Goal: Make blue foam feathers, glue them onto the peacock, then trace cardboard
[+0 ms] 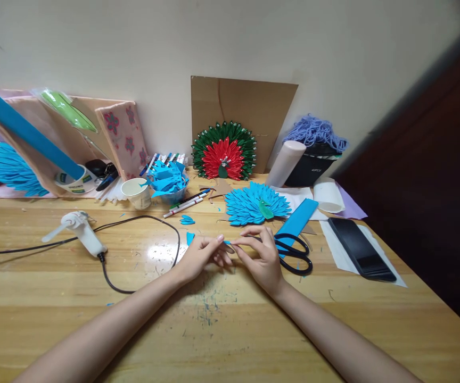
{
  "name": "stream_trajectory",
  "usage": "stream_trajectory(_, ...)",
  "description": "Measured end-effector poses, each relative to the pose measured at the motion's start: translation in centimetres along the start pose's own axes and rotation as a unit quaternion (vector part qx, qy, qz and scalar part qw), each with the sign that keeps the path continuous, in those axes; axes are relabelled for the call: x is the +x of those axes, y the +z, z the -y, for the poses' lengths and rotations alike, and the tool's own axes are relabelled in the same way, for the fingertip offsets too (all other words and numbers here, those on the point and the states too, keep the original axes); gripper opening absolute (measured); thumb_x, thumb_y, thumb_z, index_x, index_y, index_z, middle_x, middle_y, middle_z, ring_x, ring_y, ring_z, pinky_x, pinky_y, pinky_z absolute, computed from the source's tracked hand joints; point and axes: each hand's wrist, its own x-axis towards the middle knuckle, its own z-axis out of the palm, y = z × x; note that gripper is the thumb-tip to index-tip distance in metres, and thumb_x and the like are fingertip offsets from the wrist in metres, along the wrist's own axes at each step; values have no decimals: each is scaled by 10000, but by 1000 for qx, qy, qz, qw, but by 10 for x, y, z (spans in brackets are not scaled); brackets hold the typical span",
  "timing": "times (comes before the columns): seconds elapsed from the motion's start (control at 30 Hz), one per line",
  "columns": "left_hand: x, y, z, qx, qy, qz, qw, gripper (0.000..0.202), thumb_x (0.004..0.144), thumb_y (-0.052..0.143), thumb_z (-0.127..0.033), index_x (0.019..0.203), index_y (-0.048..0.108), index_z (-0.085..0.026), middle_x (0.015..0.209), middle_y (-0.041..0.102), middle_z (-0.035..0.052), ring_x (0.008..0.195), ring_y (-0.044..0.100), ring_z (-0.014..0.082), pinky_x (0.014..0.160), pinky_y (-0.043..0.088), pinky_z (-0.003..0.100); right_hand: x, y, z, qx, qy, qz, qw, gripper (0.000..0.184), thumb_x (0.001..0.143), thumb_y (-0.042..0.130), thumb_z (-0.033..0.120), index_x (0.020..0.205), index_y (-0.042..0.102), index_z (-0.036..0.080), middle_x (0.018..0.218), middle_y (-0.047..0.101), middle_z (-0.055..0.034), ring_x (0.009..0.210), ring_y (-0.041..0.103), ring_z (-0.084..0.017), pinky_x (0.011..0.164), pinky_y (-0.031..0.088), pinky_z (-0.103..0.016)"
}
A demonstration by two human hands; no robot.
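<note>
Both my hands meet over the wooden table [222, 324]. My left hand [203, 256] and my right hand [261, 254] pinch a tiny blue paper piece [227, 242] between their fingertips; most of it is hidden by the fingers. Just behind them lies a blue paper peacock fan [256, 205]. Black scissors [296, 254] rest right beside my right hand, partly on a blue paper strip [300, 219]. Small blue paper scraps [187, 219] lie ahead of my left hand.
A white glue gun [81, 230] with a black cord [142, 255] lies at left. A paper cup [137, 192], a bowl of blue petals [168, 182], markers [186, 205], a red-green peacock fan [224, 151] against cardboard, a black phone [361, 248], paper rolls [288, 162] and a yarn bin [313, 159] stand around.
</note>
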Motion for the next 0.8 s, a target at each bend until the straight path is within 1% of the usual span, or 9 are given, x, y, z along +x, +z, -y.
stream_trajectory(0.1, 2, -3, 2, -1, 7, -18, 1000, 447, 802, 515, -497, 673, 691, -106, 656, 694, 89, 569, 597, 136, 619, 462, 247, 0, 0, 0, 13, -17, 13, 1000, 111, 787, 615, 216, 843, 693, 273, 891, 544, -55, 897, 515, -216, 777, 445, -393)
stream_trajectory(0.2, 4, -5, 5, -9, 15, -44, 999, 363, 759, 588, -465, 698, 689, -122, 667, 694, 71, 600, 603, 140, 625, 469, 249, 1, 1, 1, 25, -27, 30, 999, 104, 791, 610, 216, 833, 689, 268, 878, 544, -53, 888, 519, -210, 776, 450, -387)
stream_trajectory(0.33, 5, -4, 7, -9, 24, -80, 996, 327, 737, 620, -446, 714, 674, -124, 638, 675, 54, 588, 593, 132, 612, 471, 249, 4, 2, 4, 64, 5, 59, 996, 111, 801, 591, 254, 900, 640, 239, 920, 544, -61, 925, 534, -209, 804, 465, -370)
stream_trajectory(0.43, 5, -3, 6, -4, 28, -78, 997, 327, 748, 611, -439, 726, 668, -117, 668, 682, 63, 599, 596, 131, 619, 478, 252, 4, 3, 4, 87, 50, 72, 992, 157, 819, 559, 260, 966, 588, 216, 940, 563, -64, 894, 556, -196, 788, 475, -340)
stream_trajectory(0.53, 4, 0, 5, 3, 24, -66, 998, 319, 756, 610, -424, 745, 666, -110, 683, 683, 67, 618, 609, 136, 627, 488, 254, 4, 4, 3, 101, 81, 90, 987, 159, 840, 537, 260, 981, 590, 212, 941, 583, -64, 836, 572, -176, 748, 486, -309)
stream_trajectory(0.67, 4, 2, 6, 7, 20, -59, 998, 319, 745, 626, -418, 787, 660, -104, 703, 684, 69, 638, 628, 149, 628, 505, 263, 4, 4, 3, 115, 85, 112, 983, 145, 855, 513, 262, 938, 622, 212, 907, 601, -63, 810, 584, -171, 718, 496, -299)
stream_trajectory(0.8, 4, 2, 9, 16, 19, -60, 998, 336, 742, 624, -432, 790, 656, -101, 709, 682, 73, 624, 634, 149, 626, 513, 269, 5, 4, 4, 110, 83, 102, 985, 132, 849, 514, 262, 873, 631, 205, 842, 601, -58, 750, 581, -167, 672, 496, -291)
